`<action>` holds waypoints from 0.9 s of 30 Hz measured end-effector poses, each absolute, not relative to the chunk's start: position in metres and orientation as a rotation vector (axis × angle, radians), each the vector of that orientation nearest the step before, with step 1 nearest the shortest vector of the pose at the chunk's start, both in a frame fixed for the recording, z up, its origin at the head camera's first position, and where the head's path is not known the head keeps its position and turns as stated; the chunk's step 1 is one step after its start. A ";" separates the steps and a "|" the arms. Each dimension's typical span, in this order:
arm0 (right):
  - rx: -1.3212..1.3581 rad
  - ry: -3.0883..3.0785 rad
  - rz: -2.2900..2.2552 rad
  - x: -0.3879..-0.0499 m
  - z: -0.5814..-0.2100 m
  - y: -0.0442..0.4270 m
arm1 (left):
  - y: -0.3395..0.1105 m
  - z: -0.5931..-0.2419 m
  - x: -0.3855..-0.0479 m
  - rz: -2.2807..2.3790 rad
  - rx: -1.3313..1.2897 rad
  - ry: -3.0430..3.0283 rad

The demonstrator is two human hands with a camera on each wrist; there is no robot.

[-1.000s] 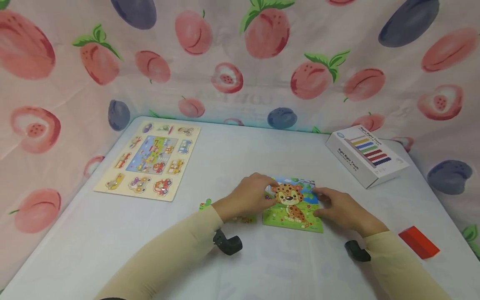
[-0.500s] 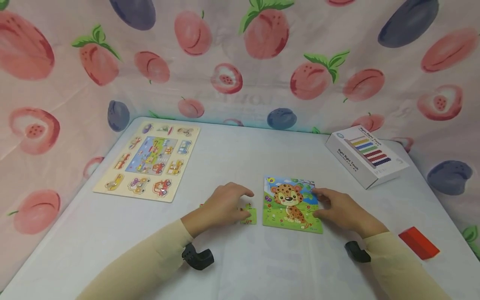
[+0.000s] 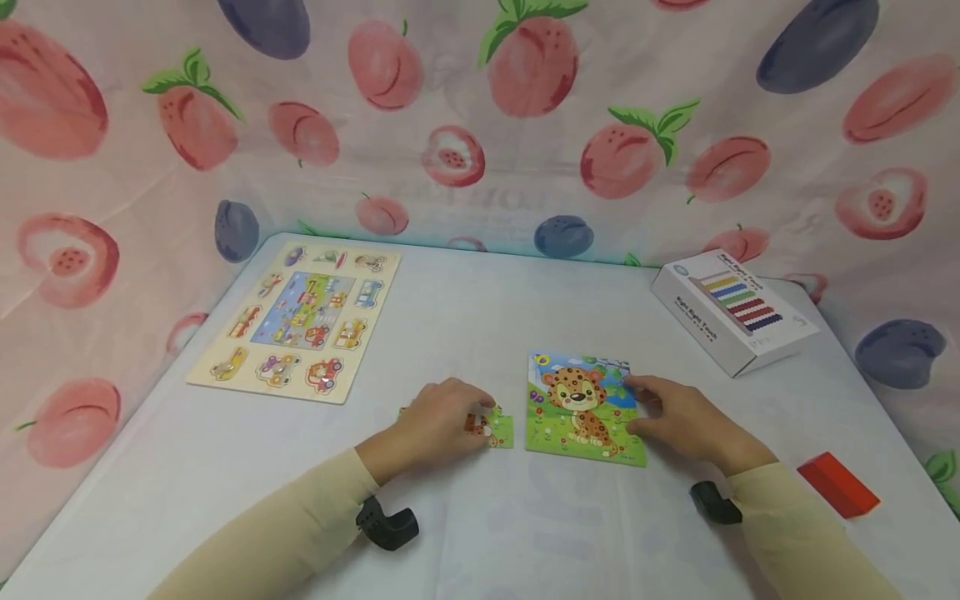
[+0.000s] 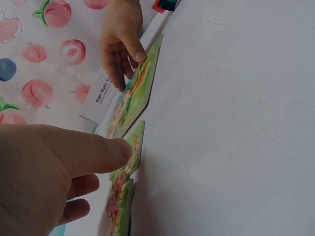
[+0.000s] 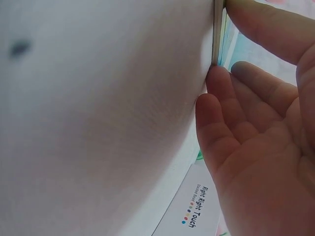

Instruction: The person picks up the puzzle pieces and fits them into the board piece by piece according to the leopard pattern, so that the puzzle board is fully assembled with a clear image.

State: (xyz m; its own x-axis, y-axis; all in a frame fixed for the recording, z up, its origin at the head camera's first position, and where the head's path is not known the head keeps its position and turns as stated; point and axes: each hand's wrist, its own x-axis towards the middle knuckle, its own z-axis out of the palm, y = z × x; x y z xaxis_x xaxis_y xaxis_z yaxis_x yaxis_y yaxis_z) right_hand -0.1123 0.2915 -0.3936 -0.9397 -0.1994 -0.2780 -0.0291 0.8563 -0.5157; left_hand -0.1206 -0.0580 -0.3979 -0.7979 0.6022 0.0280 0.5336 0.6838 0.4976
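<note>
A square leopard jigsaw puzzle (image 3: 585, 408) lies flat in the middle of the table in the head view. At its right edge my right hand (image 3: 678, 417) rests thumb and index fingertips, spaced apart. The right wrist view shows that hand's fingers (image 5: 216, 83) loosely bent beside the edge. Left of the puzzle, my left hand (image 3: 435, 421) hovers low over small green puzzle pieces (image 3: 501, 432), thumb and index a little apart. In the left wrist view the thumb covers part of one piece (image 4: 135, 142); whether it touches is unclear. Another piece (image 4: 118, 209) lies nearer, and the left index fingertip is hidden.
A wooden vehicle peg board (image 3: 300, 317) lies at the back left. A white box (image 3: 735, 312) with coloured strips printed on it stands at the back right. Near my right forearm is a red block (image 3: 837, 485). A fruit-print cloth (image 3: 480, 125) hangs behind the table.
My left hand has moved left from the leopard puzzle to the small pieces, and its thumb and index have since drawn closer together. The right hand and leopard puzzle have stayed put.
</note>
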 end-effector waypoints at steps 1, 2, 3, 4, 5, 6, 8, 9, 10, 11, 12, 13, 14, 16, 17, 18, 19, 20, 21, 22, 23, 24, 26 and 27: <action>-0.174 2.708 -0.745 -0.112 -0.394 0.292 | -0.058 -0.399 -0.120 0.745 0.932 2.753; -0.182 2.709 -0.745 -0.112 -0.394 0.292 | -0.058 -0.400 -0.120 0.739 0.930 2.753; -0.186 2.710 -0.745 -0.112 -0.395 0.292 | -0.057 -0.400 -0.120 0.733 0.932 2.754; -0.188 2.711 -0.744 -0.112 -0.395 0.292 | -0.057 -0.401 -0.120 0.722 0.936 2.759; -0.189 2.709 -0.746 -0.112 -0.395 0.293 | -0.057 -0.401 -0.119 0.715 0.939 2.761; -0.193 2.707 -0.748 -0.113 -0.395 0.293 | -0.057 -0.402 -0.119 0.706 0.943 2.766; -0.198 2.706 -0.751 -0.113 -0.395 0.293 | -0.056 -0.403 -0.118 0.694 0.951 2.775; -0.193 2.706 -0.752 -0.113 -0.394 0.293 | -0.056 -0.403 -0.118 0.692 0.957 2.779; -0.190 2.704 -0.753 -0.113 -0.394 0.294 | -0.056 -0.403 -0.118 0.689 0.960 2.782; -0.186 2.701 -0.753 -0.113 -0.394 0.294 | -0.056 -0.403 -0.118 0.689 0.963 2.782; -0.185 2.699 -0.752 -0.113 -0.394 0.293 | -0.056 -0.403 -0.118 0.689 0.966 2.783; -0.182 2.696 -0.752 -0.114 -0.394 0.293 | -0.056 -0.403 -0.117 0.691 0.968 2.783; -0.178 2.689 -0.754 -0.114 -0.393 0.293 | -0.056 -0.403 -0.117 0.693 0.974 2.783; -0.166 2.674 -0.757 -0.114 -0.393 0.293 | -0.056 -0.403 -0.117 0.690 0.982 2.785; -0.161 2.667 -0.757 -0.114 -0.393 0.294 | -0.056 -0.403 -0.118 0.688 0.987 2.786; -0.157 2.660 -0.758 -0.114 -0.393 0.294 | -0.056 -0.403 -0.118 0.686 0.990 2.786; -0.151 2.653 -0.758 -0.114 -0.393 0.294 | -0.056 -0.403 -0.118 0.681 0.993 2.788; -0.146 2.646 -0.760 -0.114 -0.393 0.295 | -0.056 -0.403 -0.118 0.678 0.998 2.791; -0.144 2.642 -0.760 -0.115 -0.392 0.295 | -0.056 -0.403 -0.118 0.673 0.998 2.791; -0.143 2.640 -0.761 -0.115 -0.392 0.295 | -0.055 -0.403 -0.118 0.673 0.999 2.791; -0.141 2.637 -0.761 -0.115 -0.391 0.295 | -0.055 -0.403 -0.118 0.674 1.000 2.790; -0.143 2.633 -0.763 -0.115 -0.390 0.295 | -0.055 -0.403 -0.119 0.679 1.000 2.789; -0.152 2.630 -0.767 -0.115 -0.389 0.294 | -0.056 -0.403 -0.119 0.688 0.998 2.783; -0.156 2.630 -0.767 -0.115 -0.389 0.294 | -0.056 -0.403 -0.119 0.695 0.995 2.779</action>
State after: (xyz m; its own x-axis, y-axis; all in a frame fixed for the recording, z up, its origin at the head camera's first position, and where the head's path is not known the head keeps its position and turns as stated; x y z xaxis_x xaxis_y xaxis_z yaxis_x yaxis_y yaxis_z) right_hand -0.1151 0.2944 -0.3887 -0.9156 -0.2132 -0.3409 0.0034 0.8437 -0.5368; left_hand -0.1187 -0.0560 -0.4025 -0.7793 0.6247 0.0503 0.5747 0.6804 0.4547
